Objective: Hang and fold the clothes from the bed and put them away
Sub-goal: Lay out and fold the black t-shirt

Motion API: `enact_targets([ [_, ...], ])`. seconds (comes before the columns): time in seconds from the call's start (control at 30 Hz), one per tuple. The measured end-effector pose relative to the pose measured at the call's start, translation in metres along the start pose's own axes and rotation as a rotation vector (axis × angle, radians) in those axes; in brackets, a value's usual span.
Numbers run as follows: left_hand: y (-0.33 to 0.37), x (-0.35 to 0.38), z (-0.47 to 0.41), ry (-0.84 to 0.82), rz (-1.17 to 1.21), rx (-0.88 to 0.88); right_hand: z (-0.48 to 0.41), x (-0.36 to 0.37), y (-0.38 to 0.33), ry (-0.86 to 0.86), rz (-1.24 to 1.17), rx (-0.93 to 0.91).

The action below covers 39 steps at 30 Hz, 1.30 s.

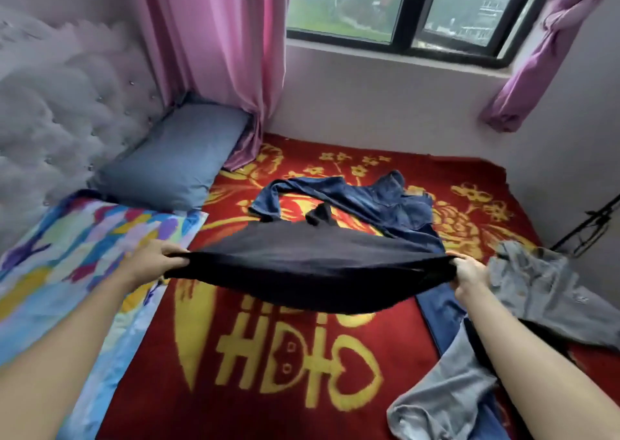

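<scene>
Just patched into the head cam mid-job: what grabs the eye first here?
The black garment dominates the centre, stretched above the bed between the left hand and the right hand, each gripping one end. Beneath it, the bright red blanket with yellow patterns covers the bed. The blue jeans sprawl behind the garment, and grey clothing lies crumpled at the right.

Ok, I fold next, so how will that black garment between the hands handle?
Probably floppy: the black garment droops in the middle between the left hand and right hand. Likely light, since pinches at its two ends hold it up.
</scene>
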<state>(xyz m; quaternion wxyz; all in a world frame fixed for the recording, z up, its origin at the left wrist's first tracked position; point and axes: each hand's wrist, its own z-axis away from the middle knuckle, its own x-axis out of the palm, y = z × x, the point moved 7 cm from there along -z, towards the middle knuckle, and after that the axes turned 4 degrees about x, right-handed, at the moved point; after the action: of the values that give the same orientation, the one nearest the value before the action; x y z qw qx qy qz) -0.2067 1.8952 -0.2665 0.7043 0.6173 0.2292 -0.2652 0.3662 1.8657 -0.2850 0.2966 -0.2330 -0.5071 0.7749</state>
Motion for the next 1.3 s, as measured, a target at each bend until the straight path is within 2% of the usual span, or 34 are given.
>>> enact_targets([
  [0.13,-0.068,0.092,0.044,-0.213,-0.112,-0.116,0.002,-0.016,0.116,-0.031,0.289,0.105],
  [0.27,-0.115,0.161,0.09,-0.458,-0.236,-0.24,0.011,-0.025,0.198,-0.124,0.612,0.17],
  [0.4,-0.145,0.199,0.131,-0.6,-0.336,-0.327,0.027,-0.033,0.243,-0.244,0.909,0.223],
  [0.53,-0.157,0.217,0.148,-0.748,-0.351,-0.438,0.045,-0.025,0.252,-0.367,1.097,0.312],
  [0.73,-0.13,0.209,0.086,-0.667,-0.391,-0.332,0.044,0.029,0.21,-0.445,1.134,0.21],
  [0.9,-0.115,0.2,0.001,-0.603,-0.434,-0.221,0.034,0.116,0.178,-0.447,1.106,0.151],
  [1.1,-0.114,0.191,-0.11,-0.433,-0.508,-0.087,0.004,0.217,0.183,-0.503,1.281,-0.006],
  [1.3,-0.146,0.198,-0.18,-0.332,-0.527,-0.076,-0.055,0.258,0.208,-0.404,1.317,-0.083],
])
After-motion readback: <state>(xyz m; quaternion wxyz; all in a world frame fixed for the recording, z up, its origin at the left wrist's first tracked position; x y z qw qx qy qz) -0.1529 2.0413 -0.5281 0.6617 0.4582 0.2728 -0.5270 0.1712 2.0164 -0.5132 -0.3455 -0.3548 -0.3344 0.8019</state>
